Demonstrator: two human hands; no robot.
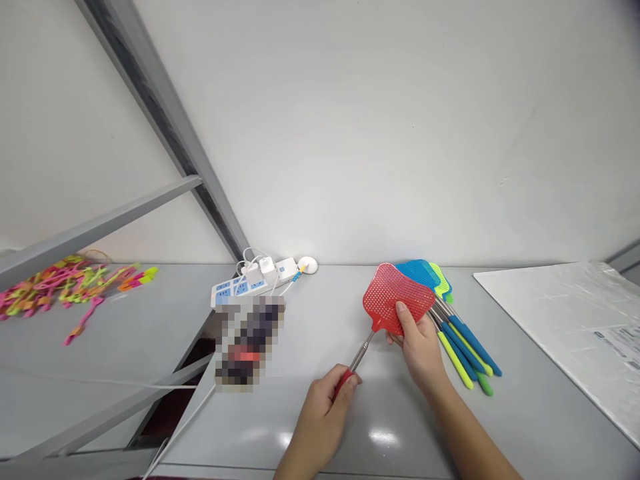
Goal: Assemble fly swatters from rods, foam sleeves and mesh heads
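A red fly swatter [393, 293] with a perforated head and a thin metal shaft is held in both hands above the table. My left hand [323, 410] is wrapped around its red handle. My right hand [420, 343] pinches the swatter's head at its right side, thumb on top and fingers underneath. Just beyond my right hand lies a pile of fly swatters with blue, yellow and green handles [465, 353]. Their heads, blue [417, 270] and yellow-green [443, 280], point toward the wall, partly hidden behind the red one.
A white power strip [287, 270] with plugged chargers and cables stands by the wall. A blurred-out item [247, 347] lies in front of it. Metal frame bars [185, 153] cross the left side. Colourful stringy items [65, 287] lie far left; a white wrapped panel [565, 307] is at right.
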